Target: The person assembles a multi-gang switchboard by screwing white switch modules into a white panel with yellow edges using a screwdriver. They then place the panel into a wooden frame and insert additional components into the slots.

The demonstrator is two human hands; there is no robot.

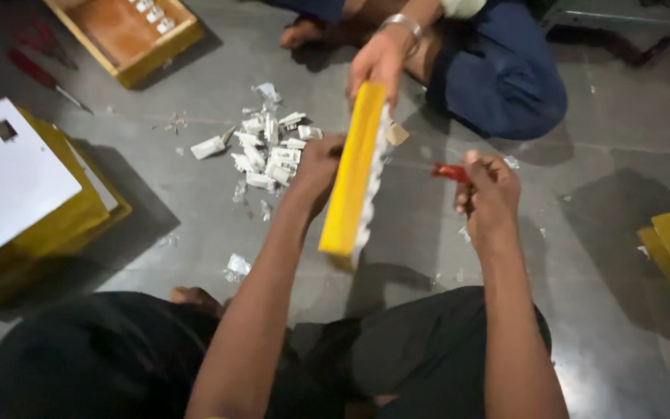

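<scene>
Upright between both arms, long yellow wooden box edge-on (354, 171), white fittings along its right face; left hand (316, 167) clasped round its left side, fingers hidden behind; right hand (490, 194) fisted on red-handled screwdriver (450, 171), tip toward box; another person's hand (381, 62) gripping top end; heap of small white plastic switches (269, 151) on grey floor (583, 233) just left

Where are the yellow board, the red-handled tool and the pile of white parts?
yellow board (353, 167), head view, middle of its yellow face.
red-handled tool (450, 172), head view, red handle.
pile of white parts (267, 149), head view, pile's centre.
</scene>
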